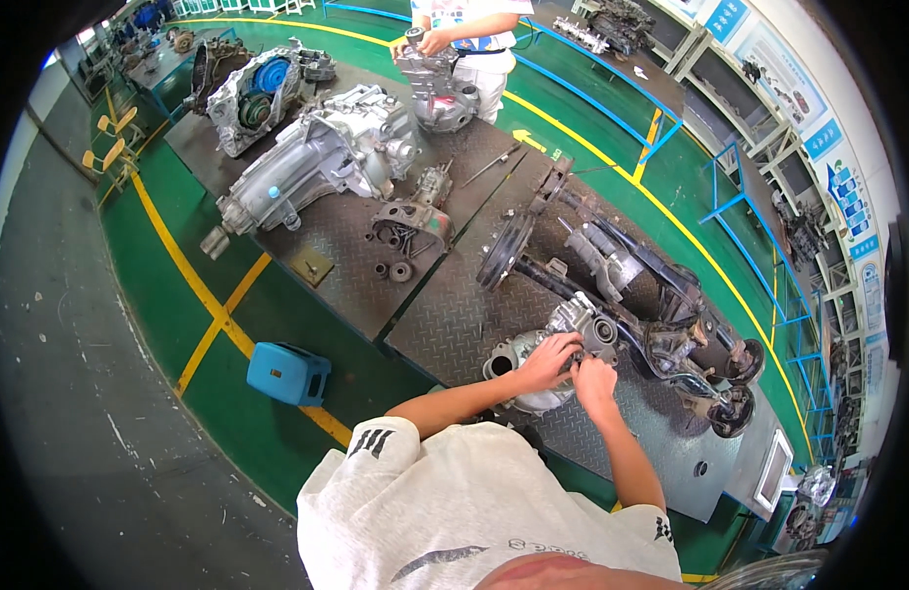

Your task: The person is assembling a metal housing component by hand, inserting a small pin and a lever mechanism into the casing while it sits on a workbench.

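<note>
1. Two hands on one grey metal housing point(558, 339), lying on the near checker-plate bench point(454, 329) — just beside a dark axle assembly point(651, 295).
2. Left hand point(548, 361) curled over the housing's top, fingers gripping it.
3. Right hand point(594, 379) pressed against its near side — grip unclear.
4. Blue stool point(288, 373) on the green floor.

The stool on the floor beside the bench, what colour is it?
Blue: the stool shows clearly in the head view.

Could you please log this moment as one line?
left hand: on gearbox housing | right hand: on same housing | housing: on steel table, beside axle | co-worker's hand: on far gearbox
</note>
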`<control>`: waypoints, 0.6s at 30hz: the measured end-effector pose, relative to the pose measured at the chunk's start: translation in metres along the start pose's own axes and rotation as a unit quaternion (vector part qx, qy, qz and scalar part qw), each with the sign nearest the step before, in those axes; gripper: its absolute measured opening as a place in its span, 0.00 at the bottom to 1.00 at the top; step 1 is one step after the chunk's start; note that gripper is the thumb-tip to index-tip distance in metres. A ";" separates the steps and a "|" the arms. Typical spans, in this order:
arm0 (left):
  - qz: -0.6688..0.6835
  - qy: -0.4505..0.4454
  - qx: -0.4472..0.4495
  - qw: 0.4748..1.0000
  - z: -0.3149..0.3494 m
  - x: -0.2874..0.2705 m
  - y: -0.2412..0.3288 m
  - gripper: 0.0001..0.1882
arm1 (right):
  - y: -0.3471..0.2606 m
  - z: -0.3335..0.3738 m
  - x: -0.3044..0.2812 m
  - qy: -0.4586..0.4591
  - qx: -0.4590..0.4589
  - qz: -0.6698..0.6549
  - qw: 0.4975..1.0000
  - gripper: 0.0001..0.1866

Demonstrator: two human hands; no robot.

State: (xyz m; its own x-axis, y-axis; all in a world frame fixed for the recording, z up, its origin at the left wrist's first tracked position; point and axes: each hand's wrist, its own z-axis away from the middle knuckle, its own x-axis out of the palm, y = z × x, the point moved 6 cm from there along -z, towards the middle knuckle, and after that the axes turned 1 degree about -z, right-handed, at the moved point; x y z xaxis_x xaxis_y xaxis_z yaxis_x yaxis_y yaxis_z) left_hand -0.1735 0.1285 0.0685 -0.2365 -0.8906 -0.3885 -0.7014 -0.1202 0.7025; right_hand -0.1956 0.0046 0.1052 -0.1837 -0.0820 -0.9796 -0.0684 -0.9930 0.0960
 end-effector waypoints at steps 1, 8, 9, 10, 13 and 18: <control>0.000 0.000 -0.001 1.000 -0.001 0.000 0.001 0.30 | 0.001 0.000 -0.001 -0.001 0.000 0.000 1.000 0.18; 0.003 -0.007 -0.017 1.000 0.003 0.002 0.005 0.31 | 0.003 0.014 -0.005 0.048 -0.058 -0.070 0.995 0.17; 0.003 -0.009 -0.017 1.000 0.005 0.004 0.007 0.31 | 0.007 0.016 -0.001 0.041 -0.050 -0.084 0.994 0.17; 0.008 -0.012 -0.017 1.000 0.006 0.007 0.007 0.31 | 0.009 0.018 -0.001 0.046 -0.038 -0.092 0.994 0.17; -0.030 -0.011 -0.016 0.999 0.016 0.019 0.006 0.33 | 0.013 0.024 0.010 0.024 -0.002 -0.090 0.996 0.18; -0.039 0.074 -0.039 0.996 0.034 0.026 -0.030 0.44 | 0.007 0.003 0.006 0.107 -0.065 0.006 0.992 0.26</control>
State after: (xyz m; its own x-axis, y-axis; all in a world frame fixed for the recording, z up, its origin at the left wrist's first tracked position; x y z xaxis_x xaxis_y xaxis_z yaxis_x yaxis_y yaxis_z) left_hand -0.1814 0.1241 0.0170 -0.0777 -0.9318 -0.3546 -0.6581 -0.2192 0.7203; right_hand -0.2003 -0.0028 0.1001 0.0287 -0.0964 -0.9949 0.0615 -0.9933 0.0980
